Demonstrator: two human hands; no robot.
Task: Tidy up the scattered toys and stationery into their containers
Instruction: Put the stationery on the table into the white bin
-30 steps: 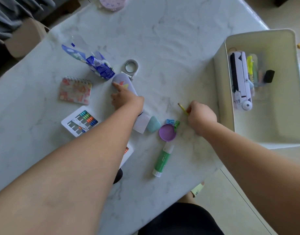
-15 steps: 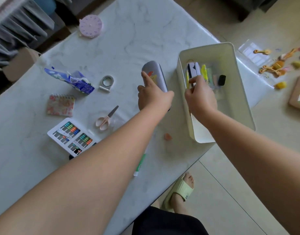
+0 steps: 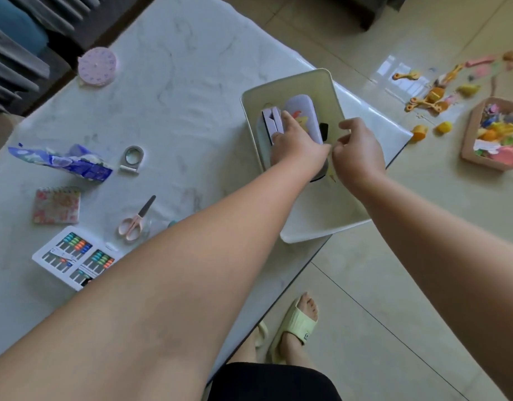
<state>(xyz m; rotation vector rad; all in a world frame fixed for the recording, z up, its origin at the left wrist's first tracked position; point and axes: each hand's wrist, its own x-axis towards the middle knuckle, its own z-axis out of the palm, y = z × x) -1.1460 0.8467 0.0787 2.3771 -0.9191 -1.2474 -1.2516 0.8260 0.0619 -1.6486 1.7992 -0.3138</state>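
Surface (image 3: pixel 191 91): pale marble top, floor tiles beyond its edge.
Near clutter: bead card (image 3: pixel 72 257), pink scissors (image 3: pixel 135 219), floral notebook (image 3: pixel 57 205).
Bin (image 3: pixel 333 88): cream, at the surface's right edge.
Left hand (image 3: pixel 295 143): over the bin, grip clamped on the lilac pencil case (image 3: pixel 303 114), which lay inside, hiding the bin's middle.
Right hand (image 3: pixel 359 151): fingers curled; whether its grip held anything could not be told.
Far: blue wrapper (image 3: pixel 70 163), tape ring (image 3: pixel 132 157), lilac clock disc (image 3: pixel 97 66).
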